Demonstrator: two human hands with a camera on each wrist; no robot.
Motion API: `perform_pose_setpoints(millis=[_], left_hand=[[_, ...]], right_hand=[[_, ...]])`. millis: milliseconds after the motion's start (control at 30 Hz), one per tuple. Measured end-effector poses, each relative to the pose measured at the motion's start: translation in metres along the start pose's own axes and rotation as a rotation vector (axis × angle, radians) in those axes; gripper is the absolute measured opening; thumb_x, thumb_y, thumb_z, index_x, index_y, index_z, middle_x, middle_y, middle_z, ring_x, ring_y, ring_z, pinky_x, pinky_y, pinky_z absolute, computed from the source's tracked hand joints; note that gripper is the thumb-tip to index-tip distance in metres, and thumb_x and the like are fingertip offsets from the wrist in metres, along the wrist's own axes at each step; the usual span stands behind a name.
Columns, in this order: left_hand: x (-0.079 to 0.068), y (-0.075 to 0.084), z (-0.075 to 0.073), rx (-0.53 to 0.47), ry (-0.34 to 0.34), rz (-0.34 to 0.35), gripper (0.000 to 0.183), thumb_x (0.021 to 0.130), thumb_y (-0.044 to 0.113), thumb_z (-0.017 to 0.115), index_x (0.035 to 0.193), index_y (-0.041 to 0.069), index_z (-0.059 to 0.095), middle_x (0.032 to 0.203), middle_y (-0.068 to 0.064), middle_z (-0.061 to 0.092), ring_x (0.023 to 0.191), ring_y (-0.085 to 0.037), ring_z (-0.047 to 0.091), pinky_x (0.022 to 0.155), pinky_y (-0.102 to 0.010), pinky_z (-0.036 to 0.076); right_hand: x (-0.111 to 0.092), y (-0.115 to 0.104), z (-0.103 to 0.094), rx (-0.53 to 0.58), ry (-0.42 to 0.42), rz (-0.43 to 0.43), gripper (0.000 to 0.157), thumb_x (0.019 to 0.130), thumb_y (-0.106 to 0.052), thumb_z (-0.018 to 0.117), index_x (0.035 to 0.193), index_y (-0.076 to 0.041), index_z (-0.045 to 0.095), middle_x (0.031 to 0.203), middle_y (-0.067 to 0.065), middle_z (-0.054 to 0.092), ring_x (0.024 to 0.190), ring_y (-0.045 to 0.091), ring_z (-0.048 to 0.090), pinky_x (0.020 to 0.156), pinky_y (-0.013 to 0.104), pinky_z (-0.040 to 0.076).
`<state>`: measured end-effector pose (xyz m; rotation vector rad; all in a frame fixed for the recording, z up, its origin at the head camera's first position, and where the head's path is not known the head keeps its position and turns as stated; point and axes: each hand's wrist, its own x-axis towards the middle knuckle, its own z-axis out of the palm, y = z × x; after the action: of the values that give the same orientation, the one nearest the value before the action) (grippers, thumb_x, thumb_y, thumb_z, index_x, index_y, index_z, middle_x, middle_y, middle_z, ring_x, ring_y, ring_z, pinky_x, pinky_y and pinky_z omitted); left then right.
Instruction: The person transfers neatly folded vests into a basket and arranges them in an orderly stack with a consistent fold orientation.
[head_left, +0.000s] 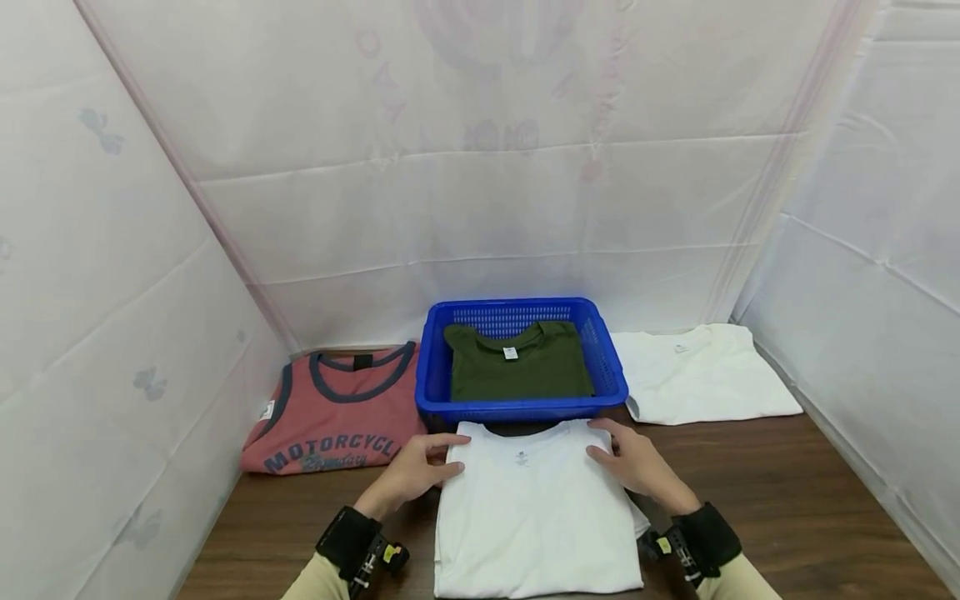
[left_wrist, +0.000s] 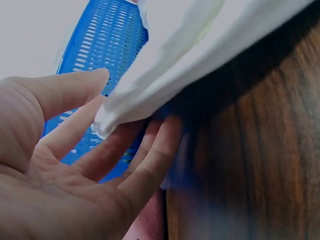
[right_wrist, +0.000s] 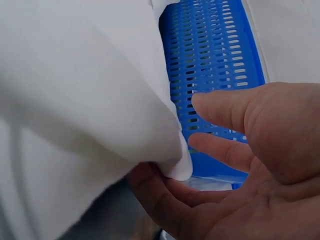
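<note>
The folded white T-shirt (head_left: 536,517), round-necked, dark-printed, is facing you. Your left hand (head_left: 412,472) and right hand (head_left: 642,463) are supporting its corners, fingers wide!

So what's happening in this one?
A person has their left hand and right hand at the two collar-end corners of a folded white shirt, with some fingers tucked under the fabric. The shirt is on the near side of a blue basket, not in it. A folded green shirt lies inside the basket. A red shirt lies left of it, and another white shirt lies to the right.
</note>
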<state>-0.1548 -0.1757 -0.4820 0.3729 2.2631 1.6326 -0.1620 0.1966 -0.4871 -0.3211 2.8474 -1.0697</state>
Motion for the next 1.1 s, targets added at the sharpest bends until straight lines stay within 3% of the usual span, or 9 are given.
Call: perform_pose_setpoints(millis=[100, 200, 333, 433, 667, 767, 933, 1100], left_hand=[[0.001, -0.004, 0.000, 0.040, 0.014, 0.011, 0.044, 0.094, 0.004, 0.073, 0.138, 0.001, 0.064, 0.100, -0.015, 0.067, 0.076, -0.014, 0.057, 0.062, -0.025, 0.047], [0.001, -0.009, 0.002, 0.015, 0.020, 0.005, 0.046, 0.093, -0.002, 0.071, 0.138, -0.002, 0.062, 0.132, -0.024, 0.063, 0.096, -0.021, 0.066, 0.070, -0.029, 0.054], [0.001, -0.014, 0.002, -0.041, 0.027, -0.017, 0.048, 0.093, -0.006, 0.068, 0.140, -0.003, 0.059, 0.129, -0.026, 0.065, 0.103, -0.028, 0.069, 0.074, -0.036, 0.058], [0.001, -0.016, 0.002, -0.057, 0.038, -0.022, 0.049, 0.093, -0.006, 0.068, 0.141, -0.002, 0.059, 0.129, -0.025, 0.066, 0.103, -0.027, 0.069, 0.074, -0.036, 0.058], [-0.001, -0.017, 0.003, -0.057, 0.057, -0.026, 0.049, 0.095, -0.004, 0.067, 0.143, 0.000, 0.058, 0.134, -0.027, 0.062, 0.099, -0.026, 0.068, 0.070, -0.034, 0.055], [-0.001, -0.017, 0.003, -0.059, 0.070, -0.030, 0.050, 0.096, -0.002, 0.067, 0.145, 0.001, 0.057, 0.138, -0.028, 0.059, 0.098, -0.027, 0.067, 0.069, -0.034, 0.054], [-0.003, -0.017, 0.005, -0.154, 0.123, -0.089, 0.050, 0.096, 0.003, 0.069, 0.141, 0.000, 0.047, 0.139, -0.032, 0.055, 0.095, -0.030, 0.069, 0.064, -0.040, 0.056], [-0.004, -0.019, 0.004, -0.270, 0.155, -0.168, 0.054, 0.097, 0.008, 0.070, 0.138, -0.008, 0.039, 0.134, -0.032, 0.058, 0.097, -0.029, 0.071, 0.071, -0.044, 0.061]], right_hand=[[0.001, 0.000, 0.002, -0.012, 0.004, -0.004, 0.041, 0.099, -0.020, 0.069, 0.138, -0.006, 0.062, 0.095, 0.008, 0.065, 0.077, 0.019, 0.055, 0.070, 0.039, 0.046], [0.001, 0.002, 0.004, -0.015, 0.019, -0.025, 0.045, 0.099, -0.018, 0.069, 0.141, -0.006, 0.059, 0.123, 0.018, 0.067, 0.101, 0.031, 0.065, 0.086, 0.049, 0.052], [0.001, 0.003, 0.003, 0.016, 0.033, -0.050, 0.056, 0.098, -0.013, 0.070, 0.149, -0.002, 0.047, 0.145, 0.026, 0.053, 0.130, 0.046, 0.053, 0.101, 0.060, 0.046], [0.000, 0.004, 0.002, 0.030, 0.032, -0.042, 0.063, 0.096, -0.012, 0.072, 0.150, -0.001, 0.042, 0.147, 0.029, 0.050, 0.130, 0.047, 0.053, 0.100, 0.061, 0.047], [-0.001, 0.011, 0.002, 0.082, 0.025, 0.052, 0.069, 0.093, -0.012, 0.077, 0.149, -0.003, 0.037, 0.125, 0.024, 0.060, 0.106, 0.035, 0.063, 0.081, 0.049, 0.055], [0.000, 0.014, 0.002, 0.121, 0.019, 0.087, 0.071, 0.092, -0.014, 0.078, 0.149, -0.003, 0.037, 0.128, 0.025, 0.060, 0.108, 0.037, 0.065, 0.080, 0.048, 0.056], [0.003, 0.017, 0.002, 0.156, -0.015, 0.114, 0.079, 0.091, -0.016, 0.080, 0.153, -0.002, 0.033, 0.137, 0.031, 0.056, 0.117, 0.043, 0.063, 0.083, 0.050, 0.057], [0.006, 0.020, 0.002, 0.145, -0.037, 0.172, 0.084, 0.089, -0.019, 0.082, 0.153, 0.008, 0.034, 0.123, 0.029, 0.066, 0.108, 0.037, 0.068, 0.085, 0.049, 0.057]])
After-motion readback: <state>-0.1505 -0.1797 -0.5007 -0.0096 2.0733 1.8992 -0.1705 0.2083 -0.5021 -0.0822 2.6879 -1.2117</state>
